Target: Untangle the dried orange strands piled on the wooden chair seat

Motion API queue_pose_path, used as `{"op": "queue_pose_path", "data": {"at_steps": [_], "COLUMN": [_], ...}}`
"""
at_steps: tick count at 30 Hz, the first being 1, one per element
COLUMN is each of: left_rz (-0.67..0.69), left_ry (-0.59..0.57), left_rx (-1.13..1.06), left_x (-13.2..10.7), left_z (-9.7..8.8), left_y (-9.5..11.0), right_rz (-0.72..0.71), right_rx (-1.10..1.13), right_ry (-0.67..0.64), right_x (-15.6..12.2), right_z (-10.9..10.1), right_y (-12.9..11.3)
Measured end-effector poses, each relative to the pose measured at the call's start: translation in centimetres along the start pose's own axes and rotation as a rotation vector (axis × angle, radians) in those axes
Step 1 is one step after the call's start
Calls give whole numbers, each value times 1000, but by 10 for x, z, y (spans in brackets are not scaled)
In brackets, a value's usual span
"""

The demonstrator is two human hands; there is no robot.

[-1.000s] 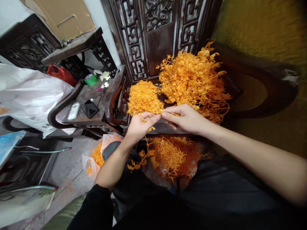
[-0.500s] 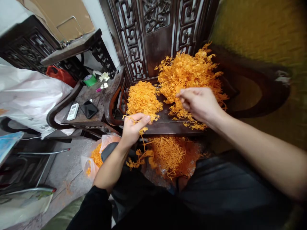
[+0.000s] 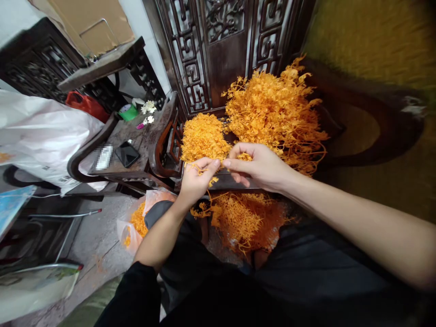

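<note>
The left hand and right hand are meeting fingertip to fingertip above the front edge of a dark chair seat. Both are pinching the same thin orange sprig, the left closing thumb and forefinger on one end, the right gripping the other; a strand of it is dangling below the left fingers. A fine orange pile is lying just behind the left hand, and a larger, coarser heap is spreading behind the right hand, touching the carved chair back. Under both wrists, more orange strands are resting on the person's lap. Well off to the left, a phone is lying on a side table, near a white bag.
</note>
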State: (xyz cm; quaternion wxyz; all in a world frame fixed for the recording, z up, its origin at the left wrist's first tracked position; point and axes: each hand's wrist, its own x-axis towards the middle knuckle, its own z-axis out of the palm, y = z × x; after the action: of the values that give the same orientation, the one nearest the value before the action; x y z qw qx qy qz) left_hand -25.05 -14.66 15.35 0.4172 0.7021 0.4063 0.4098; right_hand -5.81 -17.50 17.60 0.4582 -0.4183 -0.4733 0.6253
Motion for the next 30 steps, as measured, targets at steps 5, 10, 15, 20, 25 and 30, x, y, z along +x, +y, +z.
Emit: {"op": "queue_pose_path", "data": {"at_steps": [5,10,15,20,25,30], "left_rz": [44,140,227,210,211,333], "left_ry": [82,165,253,395,65,-56], "left_rx": [119,235,309,298,285,375], "left_x": [-2,-9,-14,-12,-5,-3], "left_z": [5,12,14,-1,-8,3], "left_y": [4,12,12,7,4,4], "right_rz": [-15,-113,-137,-126,-55,-51], "right_rx": [-103,-218,-224,68,-4,-81], "right_ry": [30,173,205,429,191,57], "right_x": [3,2,3,9,1,-6], "right_z": [5,15,18,-10,-19,-12], "right_y": [9,16,12,4,0,2]}}
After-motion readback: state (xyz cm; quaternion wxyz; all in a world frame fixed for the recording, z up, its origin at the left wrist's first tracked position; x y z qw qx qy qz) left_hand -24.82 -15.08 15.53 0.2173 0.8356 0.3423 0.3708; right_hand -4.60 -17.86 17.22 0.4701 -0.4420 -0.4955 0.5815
